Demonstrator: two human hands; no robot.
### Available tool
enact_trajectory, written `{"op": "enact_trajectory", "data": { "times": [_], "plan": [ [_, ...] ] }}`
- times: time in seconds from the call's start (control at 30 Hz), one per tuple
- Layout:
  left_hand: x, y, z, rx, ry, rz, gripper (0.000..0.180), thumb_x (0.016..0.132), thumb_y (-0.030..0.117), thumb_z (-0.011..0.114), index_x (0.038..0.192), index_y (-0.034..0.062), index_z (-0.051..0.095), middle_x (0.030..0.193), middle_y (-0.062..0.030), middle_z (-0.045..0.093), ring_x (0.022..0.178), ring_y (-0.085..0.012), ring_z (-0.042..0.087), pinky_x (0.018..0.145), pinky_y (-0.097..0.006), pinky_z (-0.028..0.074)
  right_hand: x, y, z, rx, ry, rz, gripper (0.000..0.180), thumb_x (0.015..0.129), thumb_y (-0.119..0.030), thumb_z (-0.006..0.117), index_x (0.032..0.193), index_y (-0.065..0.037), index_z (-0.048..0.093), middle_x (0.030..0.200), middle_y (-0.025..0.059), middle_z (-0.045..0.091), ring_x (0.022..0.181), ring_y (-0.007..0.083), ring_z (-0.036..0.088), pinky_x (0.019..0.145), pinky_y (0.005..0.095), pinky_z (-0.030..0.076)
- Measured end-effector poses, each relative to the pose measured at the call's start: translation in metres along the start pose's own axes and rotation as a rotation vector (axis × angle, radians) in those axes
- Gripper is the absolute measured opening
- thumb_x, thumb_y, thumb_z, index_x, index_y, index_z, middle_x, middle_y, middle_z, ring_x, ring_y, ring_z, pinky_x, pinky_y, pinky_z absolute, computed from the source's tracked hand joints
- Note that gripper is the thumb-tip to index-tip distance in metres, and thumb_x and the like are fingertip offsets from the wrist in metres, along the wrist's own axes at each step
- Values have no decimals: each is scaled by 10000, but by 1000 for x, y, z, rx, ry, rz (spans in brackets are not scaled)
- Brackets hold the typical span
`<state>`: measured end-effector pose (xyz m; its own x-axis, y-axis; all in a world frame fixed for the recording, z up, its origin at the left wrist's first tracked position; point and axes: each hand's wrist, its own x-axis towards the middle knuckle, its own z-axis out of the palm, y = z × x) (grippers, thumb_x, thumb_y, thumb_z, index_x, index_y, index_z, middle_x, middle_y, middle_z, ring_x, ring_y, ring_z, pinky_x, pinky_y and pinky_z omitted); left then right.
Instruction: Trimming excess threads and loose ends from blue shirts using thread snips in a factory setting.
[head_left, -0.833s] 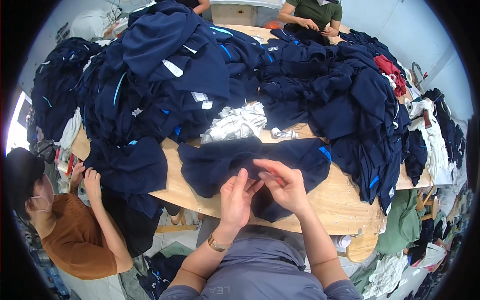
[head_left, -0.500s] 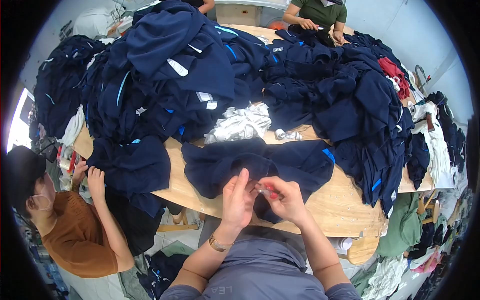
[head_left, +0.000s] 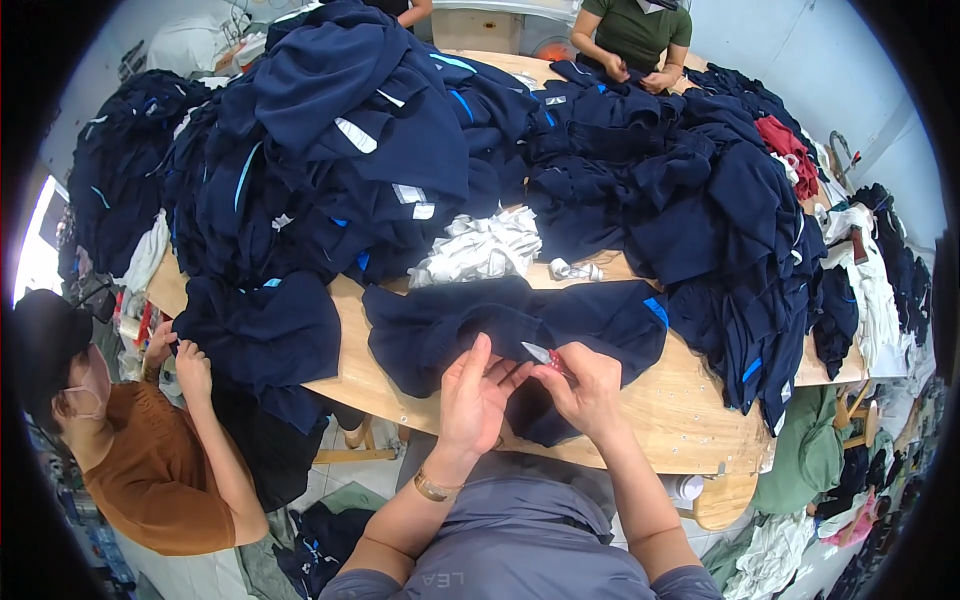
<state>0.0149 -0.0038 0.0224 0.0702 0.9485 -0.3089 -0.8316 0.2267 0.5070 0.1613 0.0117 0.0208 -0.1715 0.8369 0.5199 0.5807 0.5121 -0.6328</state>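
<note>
A dark navy garment [head_left: 440, 325] with a blue stripe lies spread on the wooden table [head_left: 680, 415] in front of me. My left hand [head_left: 475, 395] pinches a fold of its cloth near the table's front edge. My right hand [head_left: 585, 385] holds small red-handled thread snips [head_left: 548, 358], their metal tip pointing toward the left hand's fingers. Both hands are close together over the garment's lower edge.
Large heaps of navy garments [head_left: 340, 150] cover the table behind. White cloth scraps [head_left: 480, 245] lie in the middle. A person in a brown top [head_left: 160, 470] handles a navy garment at the left. Another person in green [head_left: 630, 40] works at the far side.
My hands have drawn slightly lower toward the table's front edge, and the snips' tip now shows between them. The garment has barely shifted.
</note>
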Motion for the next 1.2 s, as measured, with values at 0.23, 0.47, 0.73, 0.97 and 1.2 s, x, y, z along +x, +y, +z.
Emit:
{"op": "enact_trajectory", "data": {
  "times": [0.23,0.47,0.73,0.97,1.2],
  "plan": [
    [-2,-4,0,54,-29,37,231,932,256,503,869,65,616,925,-72,642,862,-151,595,788,-306,472,-1,6,4,-199,36,-120,343,698,-356,726,643,-88,518,565,32,464,421,200,446,413,295,333],
    [0,-10,-9,101,-98,94,266,952,269,454,935,60,618,944,-72,638,877,-177,614,791,-315,485,4,1,4,-242,40,-149,355,688,-382,722,642,-94,521,559,25,452,423,210,435,414,294,322],
    [-3,0,11,-9,-6,-23,234,932,239,500,879,50,627,954,-86,651,906,-179,617,833,-320,484,-6,-2,6,388,80,315,291,725,-155,747,852,-14,527,652,19,542,554,47,469,501,206,393],
    [-4,-13,-3,1,-63,36,225,936,228,497,858,69,635,894,-42,646,802,-111,591,719,-260,456,1,-19,26,266,59,207,164,751,-119,668,804,-30,541,600,106,577,491,232,591,452,279,443],
    [3,-3,-2,-32,-25,-39,255,928,247,504,955,15,606,997,-120,629,999,-219,582,874,-363,475,-19,-33,15,367,-173,-64,104,671,-20,606,758,-29,550,564,89,519,457,237,534,440,300,406]
  ]
}}
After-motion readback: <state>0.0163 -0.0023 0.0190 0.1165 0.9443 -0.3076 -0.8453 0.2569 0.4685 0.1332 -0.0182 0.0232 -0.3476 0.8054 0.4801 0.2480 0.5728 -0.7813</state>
